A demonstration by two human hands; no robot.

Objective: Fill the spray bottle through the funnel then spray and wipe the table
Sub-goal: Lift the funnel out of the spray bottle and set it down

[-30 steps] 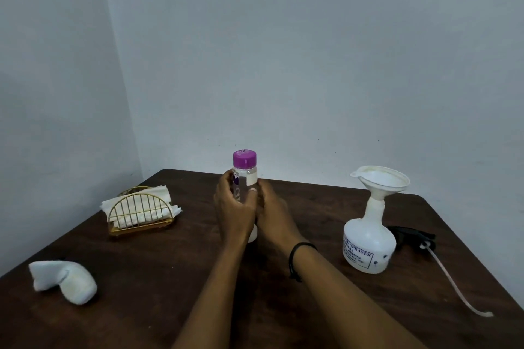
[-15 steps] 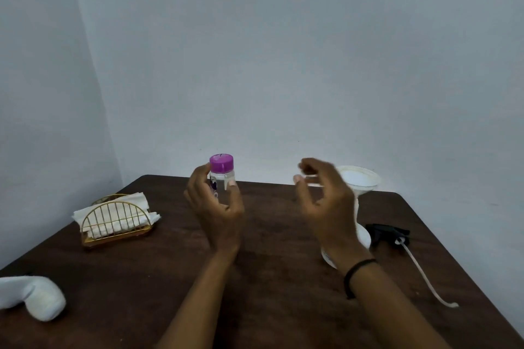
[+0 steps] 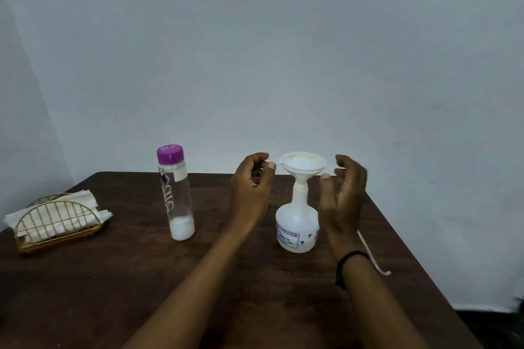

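The dark brown wooden table point(image 3: 255, 292) carries everything. On its left sits a gold wire napkin holder point(image 3: 56, 224) stuffed with white paper napkins. Next in size, the tall clear plastic bottle with a purple cap point(image 3: 175, 193) stands upright and capped left of centre, well apart from both hands, with only a little white content at its bottom. Right of centre stands the squat white plastic spray bottle point(image 3: 297, 227), its long axis vertical, a printed label on its front. A white plastic funnel point(image 3: 303, 164) sits upright in its neck, mouth facing up.

The funnel lies directly between the 2 hands. The left hand point(image 3: 251, 184) hovers just left of the funnel rim, fingers loosely curled and holding nothing; its fingertips may graze the rim tab, though the view is too soft to be sure. The right hand point(image 3: 344, 193) hovers just right, fingers relaxed and apart, empty too. Both are about equally near, so lifting the funnel out looks like the step in hand.

Smallest, a thin pale tube point(image 3: 374, 258) trails across the table behind the right wrist, which wears a black band point(image 3: 350, 266).
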